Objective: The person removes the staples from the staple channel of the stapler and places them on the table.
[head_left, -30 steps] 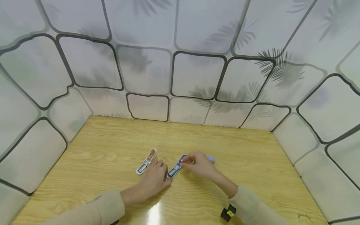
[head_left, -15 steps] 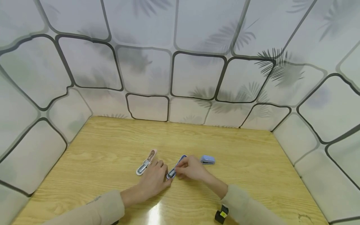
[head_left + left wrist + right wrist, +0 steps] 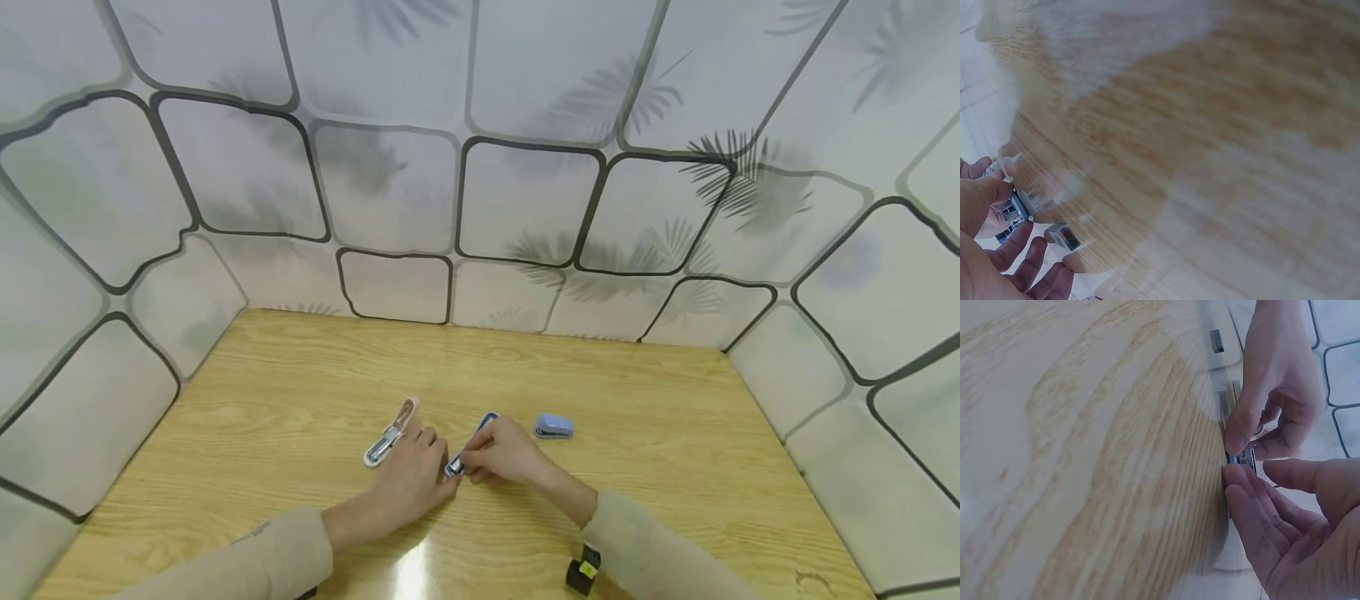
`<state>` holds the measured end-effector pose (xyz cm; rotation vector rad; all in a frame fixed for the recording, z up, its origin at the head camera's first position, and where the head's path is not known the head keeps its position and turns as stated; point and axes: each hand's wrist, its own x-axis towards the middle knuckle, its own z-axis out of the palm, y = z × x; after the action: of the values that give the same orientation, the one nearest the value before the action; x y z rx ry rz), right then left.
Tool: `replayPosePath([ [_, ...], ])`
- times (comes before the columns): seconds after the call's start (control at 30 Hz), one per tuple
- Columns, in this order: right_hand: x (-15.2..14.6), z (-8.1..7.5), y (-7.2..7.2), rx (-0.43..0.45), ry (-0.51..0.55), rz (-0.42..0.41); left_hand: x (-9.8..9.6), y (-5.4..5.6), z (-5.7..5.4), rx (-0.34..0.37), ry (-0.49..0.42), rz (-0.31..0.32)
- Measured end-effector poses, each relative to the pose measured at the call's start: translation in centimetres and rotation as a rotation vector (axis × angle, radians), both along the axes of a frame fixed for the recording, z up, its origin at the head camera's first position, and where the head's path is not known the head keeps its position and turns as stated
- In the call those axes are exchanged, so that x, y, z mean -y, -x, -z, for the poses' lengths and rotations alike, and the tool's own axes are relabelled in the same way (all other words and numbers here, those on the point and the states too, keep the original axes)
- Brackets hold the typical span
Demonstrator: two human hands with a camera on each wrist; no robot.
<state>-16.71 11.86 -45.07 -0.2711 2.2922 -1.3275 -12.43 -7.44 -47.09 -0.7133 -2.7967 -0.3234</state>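
Note:
A blue stapler [image 3: 453,467], swung wide open with its metal track showing, lies slantwise on the table between the two hands. My left hand [image 3: 411,479] grips its near end between thumb and forefinger, the other fingers spread toward the left. Thumb and fingertips of my right hand [image 3: 506,450] pinch at the stapler's track near that same end, covering its middle. In the right wrist view the metal part of the stapler [image 3: 1247,456] shows between both sets of fingertips. A pink-and-white stapler [image 3: 384,446], also opened out, lies just beyond the left fingers.
A small closed light-blue stapler [image 3: 555,426] sits to the right of the right hand. The wooden table [image 3: 322,358] is bounded at the back and sides by patterned panels [image 3: 390,192]. A black wrist camera [image 3: 581,573] hangs under the right sleeve.
My right hand has slid along the blue stapler's track toward me, to its near end, uncovering the closed light-blue stapler. The left hand has stayed in place.

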Motion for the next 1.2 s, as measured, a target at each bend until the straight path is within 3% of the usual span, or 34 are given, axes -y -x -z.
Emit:
replayPosePath([
  [0.7, 0.2, 0.3, 0.0, 0.028, 0.034, 0.009, -0.1, 0.0, -0.1, 0.022, 0.008, -0.018],
  [1.2, -2.3, -0.9, -0.2, 0.021, 0.078, 0.045, -0.2, 0.5, -0.2, 0.064, -0.054, -0.047],
])
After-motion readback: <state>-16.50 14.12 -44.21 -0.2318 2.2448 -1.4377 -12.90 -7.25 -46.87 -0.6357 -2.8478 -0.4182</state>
